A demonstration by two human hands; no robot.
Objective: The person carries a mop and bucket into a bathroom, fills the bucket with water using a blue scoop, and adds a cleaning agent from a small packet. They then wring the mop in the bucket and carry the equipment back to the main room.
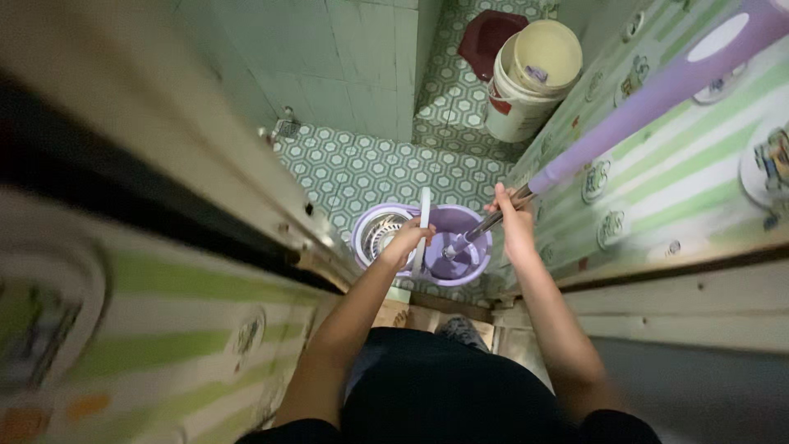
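While the left hand (408, 241) grips the mop bucket's (423, 244) white handle (422, 230) to steady it, the right hand (515, 222) — fingers closed — holds the mop pole (493, 220) upright.

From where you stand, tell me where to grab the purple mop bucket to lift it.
Take the white carry handle standing upright across the middle of the purple mop bucket, reaching down from above. The left hand already rests there; the right hand grips the mop pole, which leans in from the right.

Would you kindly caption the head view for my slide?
Left hand grips the round purple plastic mop bucket's white handle; right hand holds the lilac mop pole.
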